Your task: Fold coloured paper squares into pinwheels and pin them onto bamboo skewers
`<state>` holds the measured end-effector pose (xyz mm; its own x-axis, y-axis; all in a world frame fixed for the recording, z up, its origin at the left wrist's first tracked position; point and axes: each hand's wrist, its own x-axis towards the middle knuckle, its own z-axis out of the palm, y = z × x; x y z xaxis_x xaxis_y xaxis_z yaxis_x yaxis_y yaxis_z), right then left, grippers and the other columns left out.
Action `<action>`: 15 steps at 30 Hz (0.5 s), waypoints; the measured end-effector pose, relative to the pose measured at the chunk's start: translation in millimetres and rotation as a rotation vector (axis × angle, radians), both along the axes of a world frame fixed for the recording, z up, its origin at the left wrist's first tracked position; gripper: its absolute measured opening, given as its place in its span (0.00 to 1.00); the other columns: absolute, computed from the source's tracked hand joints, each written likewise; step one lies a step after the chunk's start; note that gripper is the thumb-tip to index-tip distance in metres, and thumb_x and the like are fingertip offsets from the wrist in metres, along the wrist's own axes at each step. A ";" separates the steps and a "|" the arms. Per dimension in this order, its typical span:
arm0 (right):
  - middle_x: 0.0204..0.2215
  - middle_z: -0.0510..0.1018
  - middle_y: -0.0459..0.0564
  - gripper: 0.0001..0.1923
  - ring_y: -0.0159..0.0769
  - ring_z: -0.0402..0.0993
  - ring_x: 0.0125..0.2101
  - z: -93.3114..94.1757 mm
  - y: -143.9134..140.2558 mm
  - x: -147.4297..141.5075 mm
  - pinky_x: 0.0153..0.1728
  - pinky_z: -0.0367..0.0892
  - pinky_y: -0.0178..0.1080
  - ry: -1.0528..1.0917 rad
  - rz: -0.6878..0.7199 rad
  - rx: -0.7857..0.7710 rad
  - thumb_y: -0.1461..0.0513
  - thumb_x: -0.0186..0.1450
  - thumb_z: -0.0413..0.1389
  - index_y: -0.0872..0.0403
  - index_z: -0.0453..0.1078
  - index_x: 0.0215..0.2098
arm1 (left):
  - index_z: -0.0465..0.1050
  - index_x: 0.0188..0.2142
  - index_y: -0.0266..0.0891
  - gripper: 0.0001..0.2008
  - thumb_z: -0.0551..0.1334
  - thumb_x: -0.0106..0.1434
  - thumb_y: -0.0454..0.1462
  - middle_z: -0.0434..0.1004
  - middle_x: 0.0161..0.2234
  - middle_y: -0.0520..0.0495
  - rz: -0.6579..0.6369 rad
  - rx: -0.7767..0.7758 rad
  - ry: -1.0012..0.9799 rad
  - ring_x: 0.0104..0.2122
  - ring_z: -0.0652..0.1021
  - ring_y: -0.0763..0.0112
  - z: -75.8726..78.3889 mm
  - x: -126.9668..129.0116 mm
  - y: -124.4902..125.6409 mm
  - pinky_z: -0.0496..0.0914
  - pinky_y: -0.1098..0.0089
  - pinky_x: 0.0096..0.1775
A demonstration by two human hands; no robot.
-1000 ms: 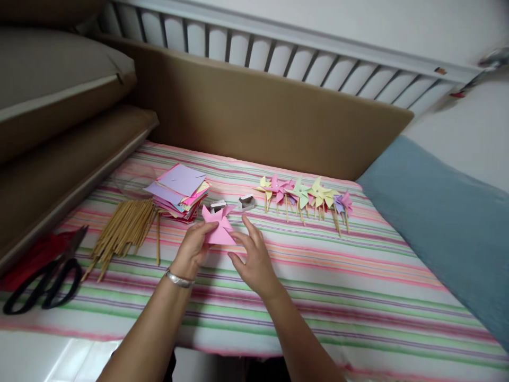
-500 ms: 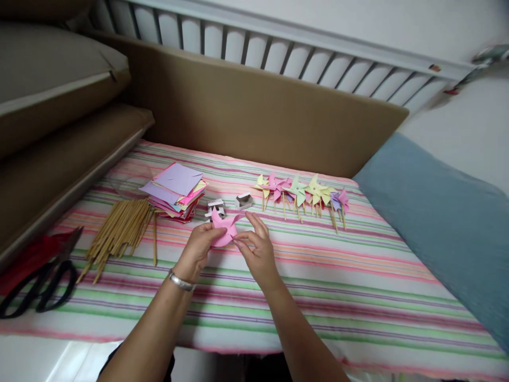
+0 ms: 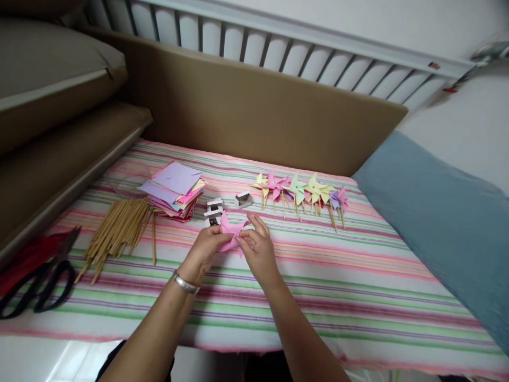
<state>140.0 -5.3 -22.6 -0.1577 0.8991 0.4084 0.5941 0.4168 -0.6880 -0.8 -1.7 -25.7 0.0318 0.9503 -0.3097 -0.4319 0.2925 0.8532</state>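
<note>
Both hands (image 3: pixel 202 248) (image 3: pixel 260 254) close together, forearms (image 3: pixel 153 326) aslant inward; each in a pinch on pink paper (image 3: pixel 228 227)

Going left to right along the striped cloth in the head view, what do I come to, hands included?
Scissors → bundle of sticks → stack of coloured paper → left hand → pink paper → right hand → row of pinwheels.

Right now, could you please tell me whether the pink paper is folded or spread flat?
Folded: the pink paper shows pinwheel-like blades, gathered between the left hand and right hand; not every corner shows.
</note>
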 end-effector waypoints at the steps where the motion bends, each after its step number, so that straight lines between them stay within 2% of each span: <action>1: 0.57 0.64 0.56 0.04 0.44 0.51 0.60 -0.6 0.2 0.2 0.57 0.51 0.52 0.000 -0.003 -0.004 0.62 0.60 0.55 0.53 0.71 0.28 | 0.75 0.21 0.33 0.09 0.70 0.38 0.36 0.74 0.19 0.50 -0.008 0.003 0.004 0.22 0.72 0.73 -1.4 -0.5 0.3 0.65 0.72 0.29; 9: 0.56 0.65 0.54 0.03 0.46 0.52 0.60 -4.6 1.0 1.3 0.54 0.55 0.55 0.035 -0.022 -0.062 0.61 0.58 0.56 0.51 0.71 0.27 | 0.78 0.26 0.34 0.10 0.71 0.41 0.36 0.77 0.22 0.48 -0.102 0.010 -0.060 0.24 0.74 0.74 -0.9 -2.8 -0.4 0.66 0.73 0.31; 15: 0.55 0.66 0.53 0.02 0.46 0.53 0.59 -2.7 2.0 -0.1 0.55 0.52 0.54 0.021 -0.057 -0.045 0.64 0.56 0.57 0.52 0.69 0.25 | 0.78 0.26 0.34 0.11 0.71 0.40 0.36 0.79 0.25 0.46 -0.131 0.010 -0.090 0.26 0.76 0.72 -0.9 -2.1 -1.3 0.67 0.72 0.35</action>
<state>139.9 -3.3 -25.3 -0.0978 0.9239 0.3699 0.6012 0.3510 -0.7179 -3.0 -3.0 -26.6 0.1826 0.9391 -0.2911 -0.4650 0.3434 0.8160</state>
